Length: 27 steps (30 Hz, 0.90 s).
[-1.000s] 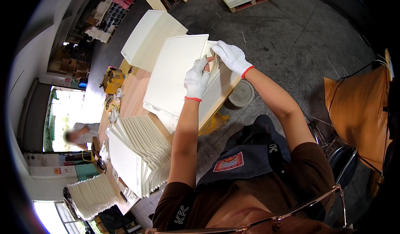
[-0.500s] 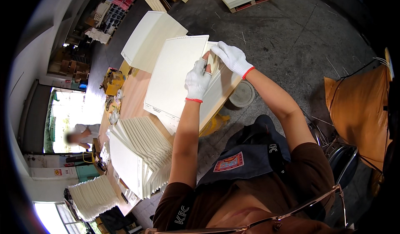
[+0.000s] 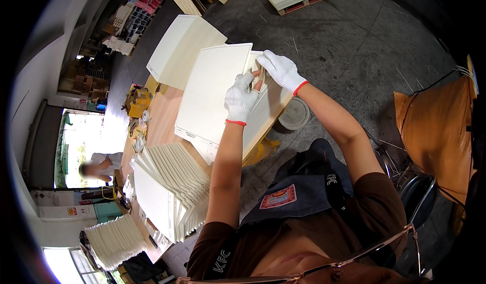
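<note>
A pile of large white printed sheets [image 3: 212,86] lies on the wooden table. My left hand [image 3: 241,98], in a white knitted glove with red trim and bare thumb and index fingertips, reaches across the pile. Those two tips are apart and touch the sheets' right edge. At the far right corner, my right hand [image 3: 281,70], also gloved, is closed over the edges of the sheets [image 3: 259,67], which bend up beneath it. Its fingertips are partly hidden. Below the hands, a lower white sheet or board [image 3: 258,114] shows at the table's near edge.
Left of me stands a tall fanned stack of white sheets [image 3: 167,183]; another stack [image 3: 115,239] is farther left. A pale board [image 3: 187,49] lies beyond the pile. A round lidded bucket [image 3: 294,114] is by the table, an orange sack [image 3: 435,127] at right. Someone [image 3: 104,165] stands far left.
The bare fingertips of my left hand have shifted slightly right, along the sheets' edge toward my right hand. My right hand stays nearly still at the corner.
</note>
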Each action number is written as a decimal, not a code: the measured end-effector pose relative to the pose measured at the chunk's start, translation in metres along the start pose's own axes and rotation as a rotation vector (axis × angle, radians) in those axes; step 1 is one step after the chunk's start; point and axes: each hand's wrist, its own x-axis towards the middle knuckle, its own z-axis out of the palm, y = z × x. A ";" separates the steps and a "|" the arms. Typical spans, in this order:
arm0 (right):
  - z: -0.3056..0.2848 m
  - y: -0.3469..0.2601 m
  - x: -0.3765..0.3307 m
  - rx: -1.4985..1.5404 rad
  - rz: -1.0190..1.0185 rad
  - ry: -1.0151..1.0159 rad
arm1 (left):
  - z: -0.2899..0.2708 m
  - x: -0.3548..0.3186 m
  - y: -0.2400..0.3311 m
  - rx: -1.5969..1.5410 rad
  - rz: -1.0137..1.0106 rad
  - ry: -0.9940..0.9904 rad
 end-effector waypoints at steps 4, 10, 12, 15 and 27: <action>-0.005 -0.006 0.000 0.018 0.021 -0.016 | 0.001 0.000 -0.004 0.011 0.032 0.023; -0.018 -0.032 -0.016 0.219 0.309 -0.107 | 0.002 -0.002 -0.001 -0.020 0.036 0.065; -0.017 -0.041 -0.025 0.494 0.481 -0.189 | 0.003 -0.007 -0.001 -0.019 -0.023 0.012; -0.004 -0.050 -0.034 0.796 0.481 -0.251 | 0.007 -0.034 -0.002 -0.039 0.160 0.275; -0.041 -0.023 -0.068 1.022 0.475 -0.418 | 0.010 -0.240 -0.034 -2.113 -0.786 0.394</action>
